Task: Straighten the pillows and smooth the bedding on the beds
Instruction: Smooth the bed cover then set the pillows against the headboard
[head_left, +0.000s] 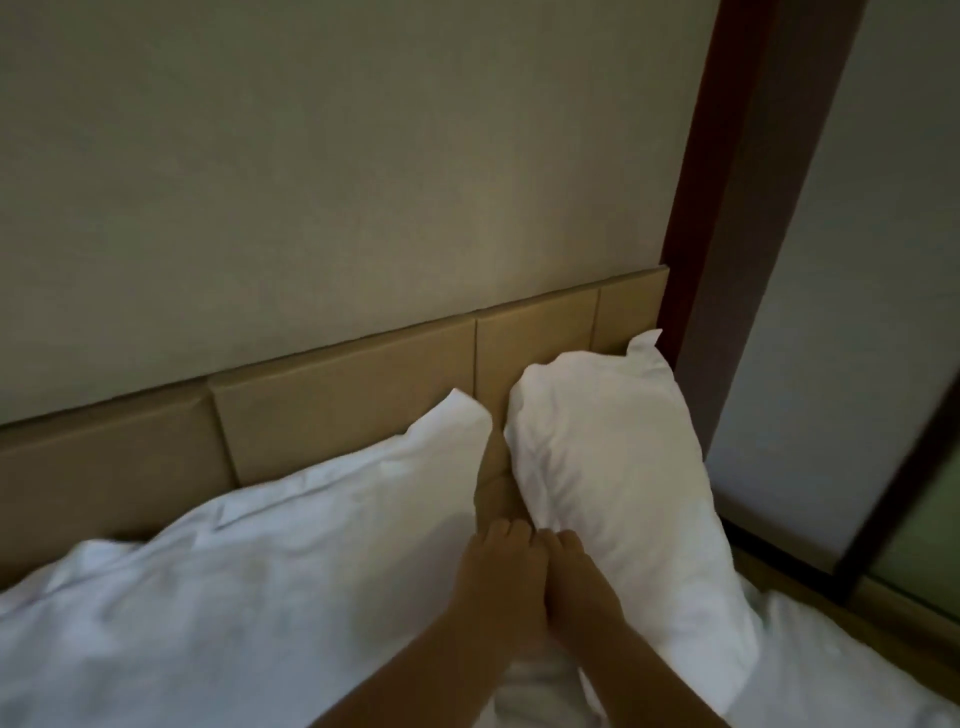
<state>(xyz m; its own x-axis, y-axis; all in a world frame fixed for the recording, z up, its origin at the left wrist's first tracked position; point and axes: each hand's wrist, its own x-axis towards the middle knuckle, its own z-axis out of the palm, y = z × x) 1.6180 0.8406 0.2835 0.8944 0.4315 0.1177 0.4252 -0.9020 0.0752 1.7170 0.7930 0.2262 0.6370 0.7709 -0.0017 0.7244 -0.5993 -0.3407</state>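
The 2 white pillows lean on the padded headboard (337, 421), the right pillow (613, 467) tilted and bunched by the dark wooden post (727, 260), the left pillow (311, 530) flatter and creased. Best bet: square the right one up to the headboard, close the gap, then sweep the creases outward. Left hand (498, 571) and right hand (576, 582) sit side by side, touching, at the gap between the pillows, fingers mostly straight and pressing on the inner edges, gripping nothing visible.
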